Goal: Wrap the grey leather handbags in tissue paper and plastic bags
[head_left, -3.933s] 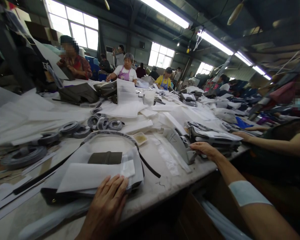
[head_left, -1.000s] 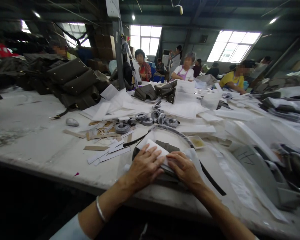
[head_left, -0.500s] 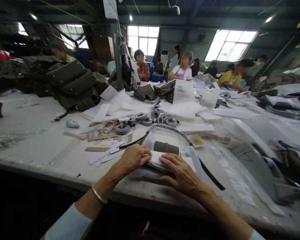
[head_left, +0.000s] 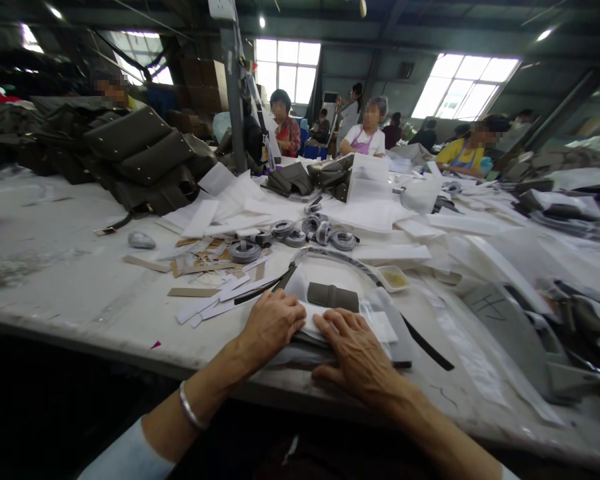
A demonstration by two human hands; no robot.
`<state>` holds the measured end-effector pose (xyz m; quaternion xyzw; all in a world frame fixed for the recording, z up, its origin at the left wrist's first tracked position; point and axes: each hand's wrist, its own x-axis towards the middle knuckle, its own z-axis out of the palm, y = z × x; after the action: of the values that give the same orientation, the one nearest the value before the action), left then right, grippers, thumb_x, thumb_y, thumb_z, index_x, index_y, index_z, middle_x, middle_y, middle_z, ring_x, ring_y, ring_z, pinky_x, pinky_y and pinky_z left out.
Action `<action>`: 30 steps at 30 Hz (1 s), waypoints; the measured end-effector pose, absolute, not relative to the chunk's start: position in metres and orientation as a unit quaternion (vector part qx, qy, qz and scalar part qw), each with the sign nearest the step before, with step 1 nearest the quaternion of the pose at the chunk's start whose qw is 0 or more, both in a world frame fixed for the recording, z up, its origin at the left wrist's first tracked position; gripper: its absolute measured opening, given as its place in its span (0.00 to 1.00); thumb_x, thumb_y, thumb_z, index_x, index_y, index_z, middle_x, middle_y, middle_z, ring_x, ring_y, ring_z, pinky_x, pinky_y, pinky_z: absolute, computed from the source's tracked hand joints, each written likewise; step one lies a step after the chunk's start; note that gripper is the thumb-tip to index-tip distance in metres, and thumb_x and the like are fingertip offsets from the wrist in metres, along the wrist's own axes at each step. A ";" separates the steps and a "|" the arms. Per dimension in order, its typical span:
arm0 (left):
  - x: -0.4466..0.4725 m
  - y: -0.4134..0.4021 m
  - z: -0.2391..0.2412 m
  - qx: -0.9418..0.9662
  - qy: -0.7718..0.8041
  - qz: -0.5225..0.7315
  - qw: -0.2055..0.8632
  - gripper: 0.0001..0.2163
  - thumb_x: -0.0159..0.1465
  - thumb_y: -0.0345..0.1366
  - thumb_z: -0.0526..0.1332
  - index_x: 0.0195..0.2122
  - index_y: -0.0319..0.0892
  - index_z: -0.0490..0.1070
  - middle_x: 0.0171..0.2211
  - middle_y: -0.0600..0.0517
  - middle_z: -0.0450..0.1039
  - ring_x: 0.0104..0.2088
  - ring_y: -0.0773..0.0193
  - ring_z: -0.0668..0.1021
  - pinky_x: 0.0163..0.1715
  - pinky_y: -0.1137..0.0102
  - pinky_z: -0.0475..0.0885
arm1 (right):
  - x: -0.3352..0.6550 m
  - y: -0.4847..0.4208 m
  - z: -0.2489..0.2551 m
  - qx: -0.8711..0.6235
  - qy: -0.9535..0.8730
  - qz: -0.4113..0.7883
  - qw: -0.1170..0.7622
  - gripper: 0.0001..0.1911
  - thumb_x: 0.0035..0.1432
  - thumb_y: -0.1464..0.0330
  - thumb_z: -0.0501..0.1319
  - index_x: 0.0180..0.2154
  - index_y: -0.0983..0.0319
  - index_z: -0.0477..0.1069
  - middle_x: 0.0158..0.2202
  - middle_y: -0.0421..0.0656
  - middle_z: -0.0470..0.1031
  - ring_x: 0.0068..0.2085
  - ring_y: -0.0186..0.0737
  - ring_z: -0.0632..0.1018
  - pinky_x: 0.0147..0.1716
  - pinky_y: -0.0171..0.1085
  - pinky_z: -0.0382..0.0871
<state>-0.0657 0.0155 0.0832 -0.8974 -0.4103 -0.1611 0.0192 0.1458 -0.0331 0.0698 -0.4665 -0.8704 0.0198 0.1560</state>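
Note:
A dark handbag (head_left: pixel 397 343) lies flat near the table's front edge, its long strap (head_left: pixel 330 255) arching behind it. White wrapping paper (head_left: pixel 320 320) covers most of the bag, and a grey-green folded flap (head_left: pixel 333 297) shows above the paper. My left hand (head_left: pixel 270 325) rests on the paper's left end with its fingers curled over the edge. My right hand (head_left: pixel 356 350) lies flat on the paper beside it, fingers spread.
Rolls of grey tape (head_left: pixel 310 232) and card scraps (head_left: pixel 200 267) lie behind the bag, with a small glue dish (head_left: pixel 393 279). Dark bags (head_left: pixel 135 160) are piled at the back left, white sheets (head_left: pixel 375 217) at centre. Several people sit at the table's far side.
The view swung left early on, and my right hand came from the stack at the right onto the bag. In the last second both hands slid toward me over the paper.

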 end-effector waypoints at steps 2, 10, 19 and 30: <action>-0.068 0.017 0.074 -0.907 -0.360 -0.217 0.031 0.05 0.67 0.32 0.60 0.35 0.44 0.75 0.36 0.52 0.78 0.49 0.55 0.75 0.52 0.57 0.67 | 0.146 -0.035 0.058 -0.459 -0.874 0.001 0.159 0.49 0.42 0.53 0.75 0.62 0.61 0.60 0.60 0.54 0.68 0.59 0.62 0.67 0.57 0.59 0.63; -0.100 0.017 0.055 -0.928 -0.242 -0.281 -0.025 0.13 0.69 0.32 0.57 0.53 0.46 0.71 0.52 0.50 0.76 0.61 0.51 0.69 0.62 0.49 0.60 | 0.150 -0.038 0.047 -0.451 -0.877 -0.060 0.154 0.41 0.53 0.63 0.70 0.64 0.64 0.57 0.65 0.51 0.64 0.65 0.56 0.63 0.63 0.54 0.57; -0.064 -0.005 0.050 -0.864 -0.350 -0.360 -0.037 0.11 0.69 0.32 0.57 0.50 0.43 0.72 0.49 0.48 0.78 0.58 0.54 0.73 0.57 0.55 0.69 | 0.140 -0.024 0.049 -0.450 -0.864 -0.080 0.209 0.31 0.55 0.71 0.65 0.61 0.65 0.63 0.60 0.51 0.70 0.61 0.54 0.69 0.61 0.52 0.60; -0.064 -0.011 0.031 -0.881 -0.266 -0.353 0.166 0.14 0.71 0.30 0.53 0.55 0.42 0.71 0.50 0.50 0.77 0.54 0.55 0.75 0.61 0.53 0.66 | 0.155 -0.026 0.062 -0.481 -0.847 0.037 0.223 0.28 0.49 0.73 0.66 0.54 0.61 0.70 0.54 0.48 0.75 0.57 0.52 0.72 0.60 0.52 0.61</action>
<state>-0.0640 -0.0112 0.0309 -0.8814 -0.2665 -0.3532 0.1655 0.1551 -0.0258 0.0625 -0.4813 -0.8470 0.0365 0.2226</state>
